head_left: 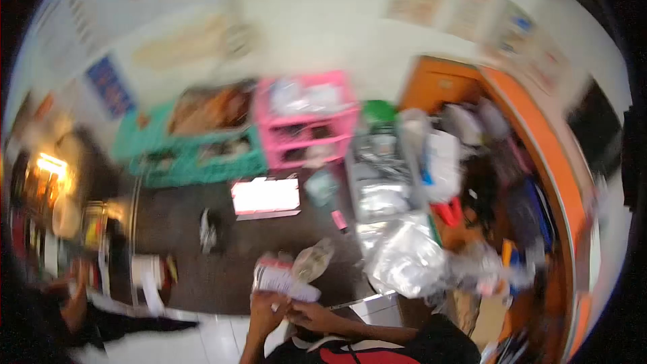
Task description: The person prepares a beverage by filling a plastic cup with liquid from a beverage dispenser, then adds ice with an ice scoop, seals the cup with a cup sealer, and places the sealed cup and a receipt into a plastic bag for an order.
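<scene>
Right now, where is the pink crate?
In the head view, the pink crate stands against the far wall, just left of centre, between the green crates on its left and the orange cabinet on its right.

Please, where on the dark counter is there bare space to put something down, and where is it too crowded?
The freest patch of the dark counter lies between the white sheet and the hands, which hold a white packet. Another is under the green crate. The right side, around the clear plastic bags, is crowded.
</scene>
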A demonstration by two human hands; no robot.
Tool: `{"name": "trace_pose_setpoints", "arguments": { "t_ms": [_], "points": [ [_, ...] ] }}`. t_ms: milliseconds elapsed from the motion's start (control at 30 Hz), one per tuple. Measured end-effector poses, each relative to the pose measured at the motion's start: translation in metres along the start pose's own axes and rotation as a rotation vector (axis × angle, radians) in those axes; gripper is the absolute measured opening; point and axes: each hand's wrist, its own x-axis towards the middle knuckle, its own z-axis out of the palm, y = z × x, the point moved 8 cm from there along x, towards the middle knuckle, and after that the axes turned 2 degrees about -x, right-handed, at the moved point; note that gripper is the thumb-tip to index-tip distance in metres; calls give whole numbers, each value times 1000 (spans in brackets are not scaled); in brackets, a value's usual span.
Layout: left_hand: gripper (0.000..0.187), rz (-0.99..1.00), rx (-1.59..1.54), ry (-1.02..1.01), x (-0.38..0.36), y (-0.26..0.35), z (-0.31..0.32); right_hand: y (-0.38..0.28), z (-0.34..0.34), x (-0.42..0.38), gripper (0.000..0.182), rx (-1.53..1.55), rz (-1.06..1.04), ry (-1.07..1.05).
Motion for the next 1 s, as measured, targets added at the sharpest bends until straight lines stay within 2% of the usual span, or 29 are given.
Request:
{"name": "trace_pose_setpoints", "arguments": {
  "t_ms": [33, 100, 133, 167, 200, 267, 300, 433, 467, 533, 567, 600, 633, 667, 767, 867, 967, 1000],
  "points": [
    [15, 49, -21, -22, 4, -11, 7, 5, 2, -2, 34, 14, 77, -66],
    [20, 26, -38, -22, 9, -9, 4, -12, -12, -22, 38, 49, -90, 234],
    [26, -44, -69, -123, 10, -20, 9, 6, -11, -27, 43, -7, 62, 147],
    [35, -138, -88, -217, 9, -28, 12, 21, -14, -37, 42, 69, 114, 228],
    [27, -87, -52, -193, 15, -11, 6, 38, -15, -48, 42, 138, 162, 298],
    [27, 22, -93, -212, 25, -12, 13, 29, -28, -79, 39, 144, 107, 498],
    [27, 62, -107, -219, 25, -14, 11, 31, -32, -97, 37, 187, 145, 585],
    [28, -71, 116, -297, 31, 4, 7, 69, -46, -153, 31, 324, 210, 839],
    [38, -115, 150, -335, 31, -11, 13, 80, -52, -165, 30, 279, 161, 921],
    [42, 44, 214, -366, 32, -23, 27, 94, -60, -181, 25, 183, 147, 957],
    [45, 77, 198, -439, 25, -24, 34, 92, -63, -194, 21, 185, 51, 1021],
    [43, 18, 331, -498, 21, -25, 38, 107, -67, -197, 21, 147, 81, 997],
    [42, 58, 294, -347, 19, -20, 33, 85, -73, -202, 19, 106, 208, 1049],
    [39, 61, 304, -294, 20, -17, 29, 72, -74, -204, 19, 266, 146, 1076],
    [32, -2, 202, -188, 17, -14, 22, 90, -71, -214, 25, 329, 199, 1039],
    [29, -91, 25, -33, 16, -19, 17, 157, -62, -230, 29, 235, 300, 937],
    [27, -117, -71, 155, 22, -37, 23, 234, -55, -267, 29, 142, 538, 878],
    [27, -120, -67, 202, 26, -30, 19, 248, -59, -279, 28, 97, 480, 885]
  ]
}}
